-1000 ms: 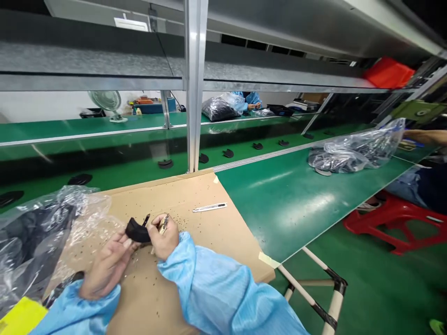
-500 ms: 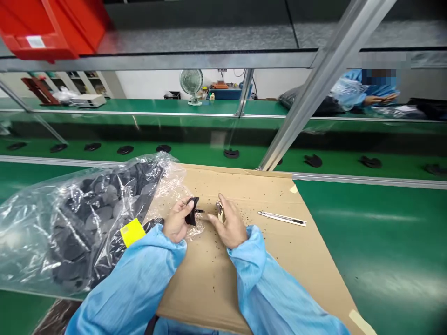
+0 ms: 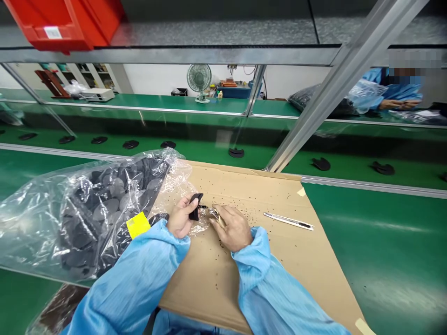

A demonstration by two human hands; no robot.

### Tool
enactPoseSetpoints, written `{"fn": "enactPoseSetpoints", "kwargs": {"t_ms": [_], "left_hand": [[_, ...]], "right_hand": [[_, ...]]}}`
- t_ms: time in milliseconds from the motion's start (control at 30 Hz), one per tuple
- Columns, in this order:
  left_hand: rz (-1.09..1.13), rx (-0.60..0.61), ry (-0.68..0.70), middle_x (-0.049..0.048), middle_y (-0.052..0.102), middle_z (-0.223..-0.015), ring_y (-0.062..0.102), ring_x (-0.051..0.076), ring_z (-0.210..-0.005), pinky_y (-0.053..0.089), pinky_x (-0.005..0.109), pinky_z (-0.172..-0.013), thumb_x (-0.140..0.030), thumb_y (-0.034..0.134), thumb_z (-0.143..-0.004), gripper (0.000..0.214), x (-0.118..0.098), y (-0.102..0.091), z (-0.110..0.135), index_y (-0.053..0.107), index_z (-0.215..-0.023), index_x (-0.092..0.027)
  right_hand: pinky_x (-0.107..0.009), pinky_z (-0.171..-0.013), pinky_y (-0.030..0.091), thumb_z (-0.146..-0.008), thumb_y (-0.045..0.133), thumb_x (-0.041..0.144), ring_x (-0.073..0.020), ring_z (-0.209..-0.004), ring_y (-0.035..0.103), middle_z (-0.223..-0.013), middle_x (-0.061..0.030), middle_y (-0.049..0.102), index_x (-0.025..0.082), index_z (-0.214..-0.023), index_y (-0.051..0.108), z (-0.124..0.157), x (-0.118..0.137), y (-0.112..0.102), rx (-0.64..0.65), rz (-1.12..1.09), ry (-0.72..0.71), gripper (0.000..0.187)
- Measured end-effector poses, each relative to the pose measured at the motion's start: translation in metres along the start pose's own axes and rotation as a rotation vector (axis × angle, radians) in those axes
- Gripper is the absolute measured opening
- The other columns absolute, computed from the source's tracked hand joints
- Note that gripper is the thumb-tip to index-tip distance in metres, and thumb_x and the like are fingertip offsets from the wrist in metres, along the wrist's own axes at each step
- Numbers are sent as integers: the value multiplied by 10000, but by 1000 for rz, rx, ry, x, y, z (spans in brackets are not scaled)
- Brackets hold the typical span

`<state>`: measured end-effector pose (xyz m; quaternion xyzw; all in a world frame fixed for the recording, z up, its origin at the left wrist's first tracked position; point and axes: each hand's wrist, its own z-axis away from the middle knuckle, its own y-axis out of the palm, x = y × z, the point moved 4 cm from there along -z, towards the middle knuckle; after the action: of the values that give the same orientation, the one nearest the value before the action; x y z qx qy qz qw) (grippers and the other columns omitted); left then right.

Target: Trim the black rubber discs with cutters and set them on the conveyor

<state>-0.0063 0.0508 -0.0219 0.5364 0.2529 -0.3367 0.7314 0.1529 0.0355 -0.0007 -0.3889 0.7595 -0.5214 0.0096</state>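
Head view, clock centred on the hands, 12 = away from wearer: green worktop (image 3: 377, 237) w/ cardboard sheet (image 3: 279, 274) on it, dark specks (image 3: 216, 284) scattered over. Beyond, row of dark curved pieces (image 3: 236, 152) on green strip (image 3: 206, 154), approx 10 to 2; fan (image 3: 199, 77) at 12, red bin (image 3: 71, 23) high at 10–11, co-worker's blue sleeves (image 3: 403, 90) at 2.

Card's far edge at 12, near edge at 6, R edge slanting 1 to 5. See-through bag (image 3: 42, 209) of dark parts at 9, overlapping card's L side. Room to R: card stretches btwn R hand (image 3: 233, 228) & slim knife (image 3: 289, 221) at 3, worktop past that.

L hand's (image 3: 180, 216) grip closed, pinching black curved part (image 3: 196, 204), stub (image 3: 203, 206) pointing to 3. R grip closed on metal tool (image 3: 217, 216), tip at stub; can't tell if touching.
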Motion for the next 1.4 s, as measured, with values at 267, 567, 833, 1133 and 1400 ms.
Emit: {"fn": "enactPoseSetpoints", "kwargs": {"t_ms": [267, 567, 833, 1133, 1400], "left_hand": [[19, 14, -19, 14, 580, -784, 503, 70, -539, 393, 181, -464, -202, 792, -616, 476, 2, -1, -1, 543, -1018, -144], [4, 30, -46, 27, 576, -776, 561, 112, -587, 443, 209, -501, -92, 716, -638, 454, 3, 0, 0, 512, -1038, -158], [102, 3, 31, 4, 583, -731, 522, 69, -551, 424, 173, -478, -135, 775, -619, 336, -5, -7, -9, 555, -874, -137], [100, 77, -137, 4, 552, -735, 543, 94, -591, 442, 186, -475, -242, 690, -747, 293, 0, -6, -5, 564, -1004, -181], [79, 227, -252, -9, 447, -680, 313, 36, -416, 211, 132, -322, -196, 529, -843, 158, 2, 1, 0, 568, -987, -146]], "right_hand": [[-317, -808, 435, -853, 512, 200, -211, -865, 577, -977, -68, 653, 187, -1196, 541, -1, 0, 3, 41, 126, -8, 345], [-295, -753, 444, -839, 512, 192, -204, -826, 579, -931, -48, 652, 217, -1183, 559, -1, -4, 5, 36, 91, 78, 348], [-292, -729, 470, -839, 525, 263, -193, -792, 597, -886, -45, 635, 208, -1131, 585, -3, -7, -4, -103, -78, 202, 303], [-307, -788, 476, -829, 517, 249, -204, -876, 588, -935, -72, 632, 183, -1204, 544, -2, 5, -1, 12, -169, 110, 382], [-291, -777, 465, -825, 502, 221, -198, -854, 579, -946, -80, 622, 172, -1236, 520, 1, 15, 8, 230, -134, 47, 414]]}}
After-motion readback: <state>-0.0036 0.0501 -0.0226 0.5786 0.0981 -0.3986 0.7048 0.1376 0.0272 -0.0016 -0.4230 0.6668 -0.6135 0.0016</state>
